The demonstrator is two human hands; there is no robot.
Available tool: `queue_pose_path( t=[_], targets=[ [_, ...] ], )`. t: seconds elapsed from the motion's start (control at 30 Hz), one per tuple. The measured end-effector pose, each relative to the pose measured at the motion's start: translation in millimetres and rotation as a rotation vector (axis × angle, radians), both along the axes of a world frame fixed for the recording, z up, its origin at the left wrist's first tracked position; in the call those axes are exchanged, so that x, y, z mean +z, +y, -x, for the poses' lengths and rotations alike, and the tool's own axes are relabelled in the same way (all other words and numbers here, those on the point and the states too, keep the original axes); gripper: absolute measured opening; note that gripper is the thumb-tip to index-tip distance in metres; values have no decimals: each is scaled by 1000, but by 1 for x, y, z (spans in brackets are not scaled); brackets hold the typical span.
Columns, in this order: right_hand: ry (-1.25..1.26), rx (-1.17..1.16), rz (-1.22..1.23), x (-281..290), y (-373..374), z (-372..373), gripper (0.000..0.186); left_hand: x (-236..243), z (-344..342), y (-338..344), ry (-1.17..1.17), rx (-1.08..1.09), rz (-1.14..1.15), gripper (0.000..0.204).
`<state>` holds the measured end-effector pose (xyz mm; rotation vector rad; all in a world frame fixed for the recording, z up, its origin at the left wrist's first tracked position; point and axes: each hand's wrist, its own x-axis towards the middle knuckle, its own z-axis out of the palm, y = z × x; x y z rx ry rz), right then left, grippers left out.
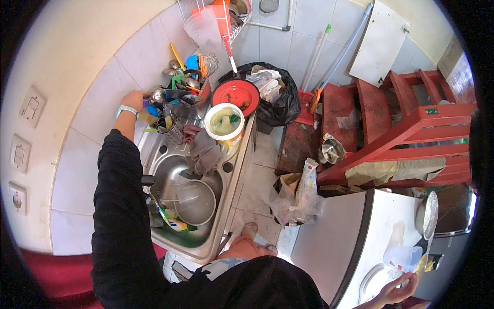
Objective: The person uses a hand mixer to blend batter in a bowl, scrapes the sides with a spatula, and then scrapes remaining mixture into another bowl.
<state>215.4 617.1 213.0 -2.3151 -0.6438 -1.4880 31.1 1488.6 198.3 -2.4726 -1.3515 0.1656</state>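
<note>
left hand (135, 99): reaches to the far-left end of the sink, at the utensil caddy (181, 98); fingers curl around a ladle (157, 97) bowl or its neck, exact grip hidden by clutter.
right hand (395, 291): near right, over the white appliance (355, 232), fingers spread open, touching a yellow wrapper (425, 263) beside a clear jug (402, 256); can't tell if it's actually gripped.
ladle, handling: steel, stiff, light, likely wet and slippery; best taken at the handle, not the round bowl. Tangled with neighbours, so it may snag a whisk (207, 66).
ladle, look: shiny round bowl, dull grey, handle lost among spoons.
nearby: bucket (225, 123) of greenish water, red plate (236, 96), steel bowl (194, 202) in sink (206, 247).
</note>
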Motion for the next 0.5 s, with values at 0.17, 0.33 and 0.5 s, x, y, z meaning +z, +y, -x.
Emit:
queue_pose_path(
  t=[0.17, 0.33, 0.5],
  targets=[
    [-6, -15, 5, 1, 1, 11, 23, 12, -11, -10, 7, -185, -116, 24],
    [-15, -11, -8, 5, 5, 16, 24, 11, 9, -2, 9, -188, -94, 22],
    [-9, -35, -37, 5, 4, 22, 23, 41, 5, -2, 23, -112, -193, 20]
  ],
)
